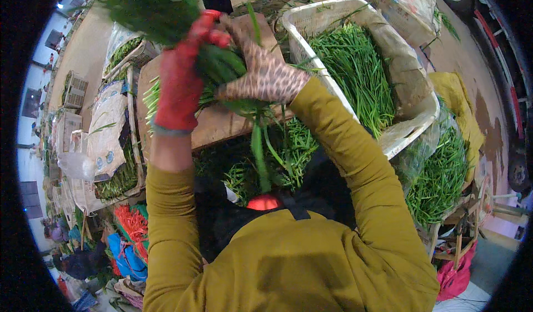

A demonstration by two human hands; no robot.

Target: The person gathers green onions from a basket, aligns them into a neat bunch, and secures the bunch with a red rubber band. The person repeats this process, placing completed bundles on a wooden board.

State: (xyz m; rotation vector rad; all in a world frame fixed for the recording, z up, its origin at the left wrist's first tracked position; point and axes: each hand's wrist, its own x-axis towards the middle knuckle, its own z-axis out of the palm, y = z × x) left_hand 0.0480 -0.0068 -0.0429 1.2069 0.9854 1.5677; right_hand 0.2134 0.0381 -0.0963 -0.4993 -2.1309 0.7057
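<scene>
My left hand [183,70], in a red glove, grips green chives [156,10]; their leafy ends are blurred at the upper left. Facing it, my right hand [266,72], in a leopard-print glove, has thumb and fingers spread around the leafy part of a bunch of chives [220,64] over a wooden board [225,124]. Pale cut stems [152,97] stick out left of my red glove. Whether the blurred leaves and these stems form one bunch, I cannot tell. Loose leaves [258,149] dangle below my right hand, past the board's near edge.
To the right stands a white plastic crate [316,68] of chives. Beyond it is another, covered crate [387,12]. More greens [441,178] lie at the lower right. Sack-covered crates [108,124] line the left, above red ties [131,224] and a blue bag [125,253].
</scene>
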